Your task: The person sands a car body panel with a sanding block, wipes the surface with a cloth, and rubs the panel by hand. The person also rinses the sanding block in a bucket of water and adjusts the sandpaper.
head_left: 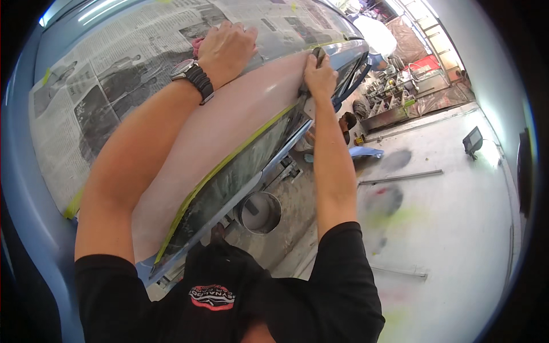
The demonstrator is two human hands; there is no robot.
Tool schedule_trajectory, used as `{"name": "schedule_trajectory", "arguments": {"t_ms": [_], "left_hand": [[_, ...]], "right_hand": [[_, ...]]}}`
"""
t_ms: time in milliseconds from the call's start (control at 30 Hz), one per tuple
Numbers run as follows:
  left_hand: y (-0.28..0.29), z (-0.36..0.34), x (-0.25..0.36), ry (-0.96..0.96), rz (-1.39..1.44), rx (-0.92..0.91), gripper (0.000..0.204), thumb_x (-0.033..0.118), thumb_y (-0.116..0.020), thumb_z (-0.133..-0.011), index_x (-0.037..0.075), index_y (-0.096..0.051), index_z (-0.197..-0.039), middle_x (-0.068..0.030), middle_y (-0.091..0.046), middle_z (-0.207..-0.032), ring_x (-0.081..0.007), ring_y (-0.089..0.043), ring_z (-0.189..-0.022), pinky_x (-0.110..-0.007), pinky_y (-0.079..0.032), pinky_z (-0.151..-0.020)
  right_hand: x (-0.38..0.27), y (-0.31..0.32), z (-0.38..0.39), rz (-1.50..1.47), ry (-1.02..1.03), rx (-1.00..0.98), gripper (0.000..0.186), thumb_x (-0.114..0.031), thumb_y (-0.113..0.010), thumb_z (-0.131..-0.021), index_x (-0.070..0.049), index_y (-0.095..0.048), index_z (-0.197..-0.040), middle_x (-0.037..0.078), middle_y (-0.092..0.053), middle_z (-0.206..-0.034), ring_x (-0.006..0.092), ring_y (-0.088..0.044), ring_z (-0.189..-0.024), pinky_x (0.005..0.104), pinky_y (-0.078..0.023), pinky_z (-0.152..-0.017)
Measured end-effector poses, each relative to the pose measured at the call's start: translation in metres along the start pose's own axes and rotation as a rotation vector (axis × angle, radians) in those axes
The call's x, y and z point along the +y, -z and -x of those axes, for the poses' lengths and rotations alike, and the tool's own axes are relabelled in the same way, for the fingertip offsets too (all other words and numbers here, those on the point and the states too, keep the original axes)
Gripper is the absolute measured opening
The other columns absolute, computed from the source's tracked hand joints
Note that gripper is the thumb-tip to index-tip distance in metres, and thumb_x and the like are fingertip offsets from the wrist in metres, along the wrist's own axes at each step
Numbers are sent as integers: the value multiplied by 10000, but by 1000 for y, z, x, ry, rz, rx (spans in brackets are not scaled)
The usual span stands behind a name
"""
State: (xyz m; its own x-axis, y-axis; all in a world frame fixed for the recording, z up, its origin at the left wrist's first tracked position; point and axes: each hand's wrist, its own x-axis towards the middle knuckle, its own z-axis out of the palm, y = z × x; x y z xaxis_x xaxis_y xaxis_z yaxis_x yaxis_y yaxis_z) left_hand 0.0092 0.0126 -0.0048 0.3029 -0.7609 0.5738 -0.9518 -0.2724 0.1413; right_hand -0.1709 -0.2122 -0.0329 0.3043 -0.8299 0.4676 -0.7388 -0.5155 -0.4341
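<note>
here, the right hand (322, 77) holds a dark pad (318, 55) at pinkish bodywork (246, 114).

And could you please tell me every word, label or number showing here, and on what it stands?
Newspaper sheets: dense print, mostly too small to read.
Black T-shirt: white lettering in a red-edged chest logo; I won't copy it out.
Wristwatch: any markings too small to read.
</note>
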Motion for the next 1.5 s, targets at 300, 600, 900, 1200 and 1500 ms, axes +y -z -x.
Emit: {"name": "schedule_trajectory", "arguments": {"t_ms": [300,600,900,1200,1500], "left_hand": [[6,18,-25,9,-60,73,270,279,-705,-988,45,-671,-1119,-156,-722,-1092,-361,-680,-1089,-497,-557,-896],[-13,16,-23,59,-38,27,269,286,-703,-989,50,-677,-1115,-149,-724,-1079,-354,-682,-1088,-498,-556,-901],[0,-5,5,-18,26,90,280,291,-711,-983,51,-686,-1125,-140,-726,-1081,-345,-684,-1104,-505,-561,-891],[6,20,-24,52,-67,32,281,294,-703,-992,51,-688,-1132,-147,-728,-1091,-350,-680,-1112,-502,-562,-905],[-10,13,-18,43,-13,31,290,316,-714,-995,64,-706,-1139,-166,-739,-1132,-349,-694,-1122,-484,-562,-924]], "right_hand": [[-60,4,127,-186,429,74,740,-476,-644,-1011,13,-517,-1551,447,-556,-1227,565,-616,-1132,551,-511,-998],[-39,-22,87,-61,232,6,764,-539,-580,-1031,0,-505,-1567,449,-559,-1262,589,-610,-1140,579,-493,-1029],[17,4,-20,-2,86,54,723,-536,-526,-1051,-16,-512,-1554,470,-573,-1310,576,-633,-1142,568,-510,-1017],[-70,11,170,-205,477,84,709,-497,-591,-1040,-4,-541,-1546,416,-555,-1219,542,-616,-1087,544,-520,-939],[-32,-10,44,-94,90,-101,749,-517,-574,-1030,-10,-498,-1575,419,-642,-1173,593,-636,-1130,580,-520,-1006]]}}
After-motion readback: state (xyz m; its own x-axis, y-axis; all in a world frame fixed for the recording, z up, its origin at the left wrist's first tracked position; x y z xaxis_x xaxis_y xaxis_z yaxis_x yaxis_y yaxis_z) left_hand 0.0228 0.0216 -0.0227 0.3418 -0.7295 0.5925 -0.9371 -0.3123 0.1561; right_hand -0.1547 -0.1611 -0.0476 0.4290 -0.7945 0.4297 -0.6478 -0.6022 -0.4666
